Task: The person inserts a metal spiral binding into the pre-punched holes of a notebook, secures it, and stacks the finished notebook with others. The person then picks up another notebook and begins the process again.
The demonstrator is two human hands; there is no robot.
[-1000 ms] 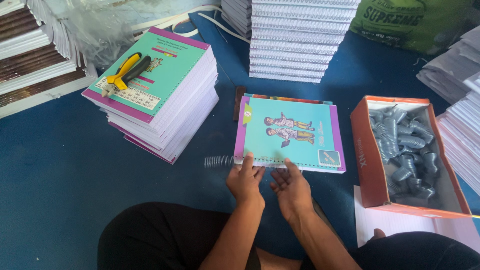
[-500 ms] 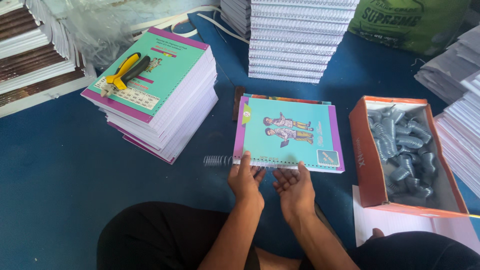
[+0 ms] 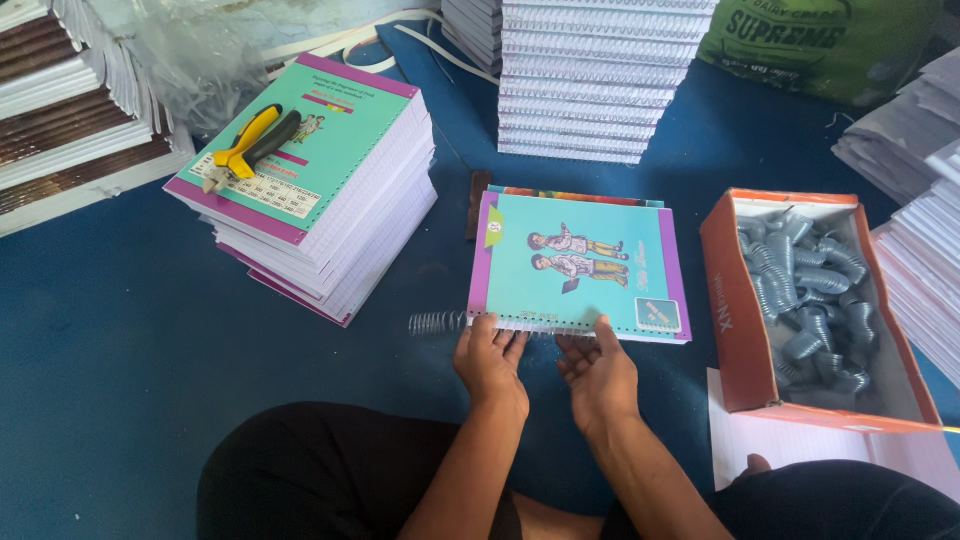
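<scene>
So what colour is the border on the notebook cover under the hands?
Purple, around a teal notebook cover; head view.

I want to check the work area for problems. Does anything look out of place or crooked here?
Only small things. The wire spiral sticks out past the left edge of the turquoise notebook, beside the left hand. Yellow-handled pliers lie on top of a notebook stack, whose lower books are fanned out unevenly.

Orange cardboard box [image 3: 722, 300] right, w/ grey coils; green printed sack [image 3: 820, 45] top right, behind stacks.
</scene>
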